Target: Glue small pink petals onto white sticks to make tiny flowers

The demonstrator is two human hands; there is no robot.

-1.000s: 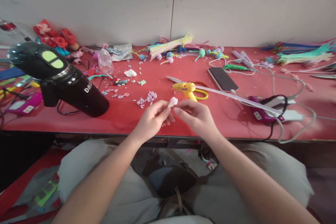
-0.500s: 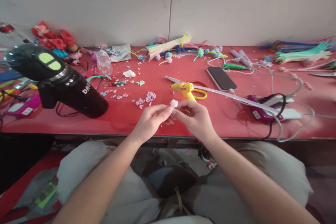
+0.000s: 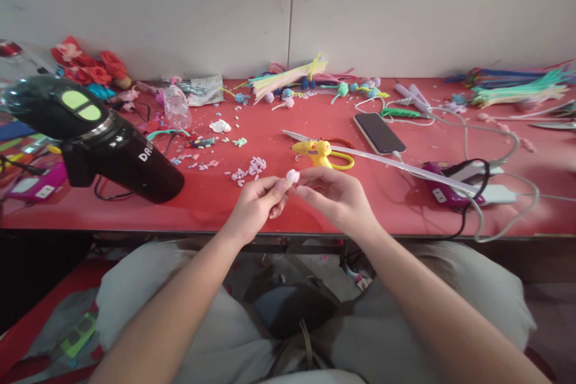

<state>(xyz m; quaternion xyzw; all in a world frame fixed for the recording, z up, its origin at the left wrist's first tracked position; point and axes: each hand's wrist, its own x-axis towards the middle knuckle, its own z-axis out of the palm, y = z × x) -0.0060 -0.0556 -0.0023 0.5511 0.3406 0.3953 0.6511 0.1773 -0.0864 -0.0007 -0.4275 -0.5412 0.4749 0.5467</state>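
Pinched in my left hand (image 3: 260, 204) is a small pale pink fuzzy ball (image 3: 292, 176), held up just over the table's front part. My right hand (image 3: 335, 195) is beside the ball, its thumb and fingers apart, with the index fingertip close to the ball's right side. Several short pink pieces (image 3: 255, 167) lie in a loose pile beyond my left hand. Behind my right hand a yellow glue gun (image 3: 315, 150) with a long clear glue stick rests over yellow-handled scissors (image 3: 342, 161).
A black tumbler (image 3: 130, 159) leans at the left of the red table (image 3: 216, 204). Right of the glue gun lie a phone (image 3: 379, 133) and a purple power strip (image 3: 443, 189) with cables. Pipe cleaner bundles (image 3: 288, 79) line the back, near a plastic bottle (image 3: 177, 107).
My left hand and the ball have moved slightly left. The thumb of my right hand has come away from my left fingers, and its fingers have spread apart.
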